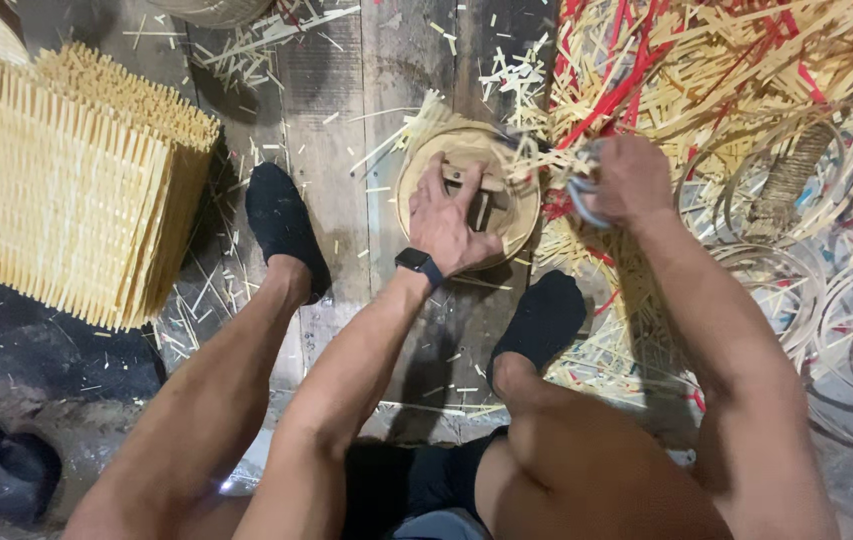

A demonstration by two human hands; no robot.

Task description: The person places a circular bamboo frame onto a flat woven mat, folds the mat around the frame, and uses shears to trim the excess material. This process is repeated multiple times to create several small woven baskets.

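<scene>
My left hand, with a dark watch on its wrist, presses flat on a round woven bamboo piece with a wooden cross brace, lying on the plank floor between my feet. My right hand is closed on a grey-handled tool, probably shears, at the piece's right rim, where loose strip ends stick out. The tool's tip is hidden among the strips.
A stack of slatted bamboo mats stands at the left. A heap of yellow and red strips and coiled bamboo hoops fills the right. My black-socked feet flank the piece. Offcuts litter the floor.
</scene>
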